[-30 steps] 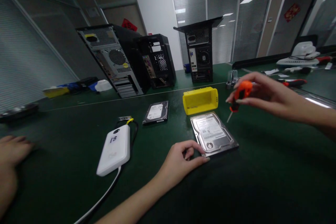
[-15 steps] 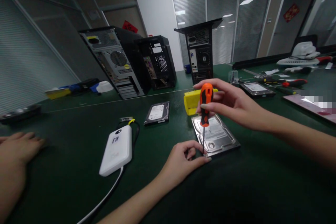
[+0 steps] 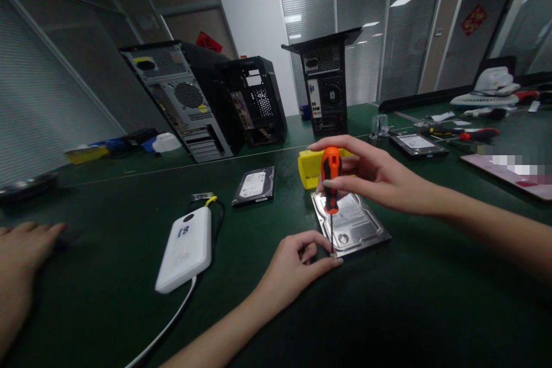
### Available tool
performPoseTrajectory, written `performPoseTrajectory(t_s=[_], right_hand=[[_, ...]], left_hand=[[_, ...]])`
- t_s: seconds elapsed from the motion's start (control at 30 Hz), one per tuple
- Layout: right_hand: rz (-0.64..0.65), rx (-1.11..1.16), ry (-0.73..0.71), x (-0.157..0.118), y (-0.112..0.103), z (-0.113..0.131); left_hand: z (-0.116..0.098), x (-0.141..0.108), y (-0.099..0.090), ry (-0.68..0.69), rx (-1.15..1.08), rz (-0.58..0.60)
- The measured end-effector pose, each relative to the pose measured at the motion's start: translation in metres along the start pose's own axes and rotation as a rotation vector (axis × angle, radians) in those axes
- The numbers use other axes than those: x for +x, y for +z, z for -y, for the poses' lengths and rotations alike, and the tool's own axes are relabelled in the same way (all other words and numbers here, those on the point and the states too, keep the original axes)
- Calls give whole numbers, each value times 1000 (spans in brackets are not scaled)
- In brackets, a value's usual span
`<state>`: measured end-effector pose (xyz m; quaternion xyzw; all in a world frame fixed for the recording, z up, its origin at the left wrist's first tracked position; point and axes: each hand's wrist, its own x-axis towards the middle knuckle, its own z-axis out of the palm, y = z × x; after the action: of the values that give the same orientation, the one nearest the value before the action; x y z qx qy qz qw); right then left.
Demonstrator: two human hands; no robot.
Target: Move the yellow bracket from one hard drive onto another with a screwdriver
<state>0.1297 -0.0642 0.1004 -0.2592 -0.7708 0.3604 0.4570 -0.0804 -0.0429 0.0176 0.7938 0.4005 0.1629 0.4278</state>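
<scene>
An orange and black screwdriver (image 3: 332, 178) stands nearly upright, held by the handle in the fingers of my right hand (image 3: 375, 175). Its tip meets the near left corner of a silver hard drive (image 3: 360, 221) lying flat on the green table. My left hand (image 3: 297, 264) rests at that corner, thumb and forefinger curled in around the screwdriver tip; whether they pinch a small part there is hidden. Behind the drive, partly covered by my right hand, is a yellow plastic holder (image 3: 309, 170).
Left of my hands lie a second hard drive (image 3: 254, 186) and a white power bank (image 3: 185, 248) with a cable. Another person's hand (image 3: 26, 247) rests at the far left. Computer cases (image 3: 190, 98) stand behind; another drive (image 3: 417, 144) and tools (image 3: 478, 134) lie right.
The view has shifted slightly, moving everything a little left. The screwdriver handle sits a bit lower and more upright in my right hand. The other person's hand has moved slightly left.
</scene>
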Motion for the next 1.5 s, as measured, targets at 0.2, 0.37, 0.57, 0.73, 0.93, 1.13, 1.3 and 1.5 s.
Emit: performPoseTrajectory(t_s=[0.2,0.37,0.57,0.73,0.93,1.13,1.3,1.5], right_hand=[[19,21,8,0,1,-4],[23,1,-3,0,1,-2],[-4,-38,-48,0,1,0],[0,-61,-63,0,1,0],[20,-43,-77,0,2,3],[33,-42,-51,0,1,3],[22,-61,-71,0,2,4],[16,-60,-66,-1,2,5]], left_hand=[[0,-1,1,-8,-21,1],[-1,0,0,-3,-16,-1],[-4,1,0,-4,5,-3],[-3,1,0,-2,10,-8],[-3,2,0,-17,3,4],[-6,1,-1,-31,-7,3],[-6,0,-2,-23,0,20],[-9,0,-3,-33,16,22]])
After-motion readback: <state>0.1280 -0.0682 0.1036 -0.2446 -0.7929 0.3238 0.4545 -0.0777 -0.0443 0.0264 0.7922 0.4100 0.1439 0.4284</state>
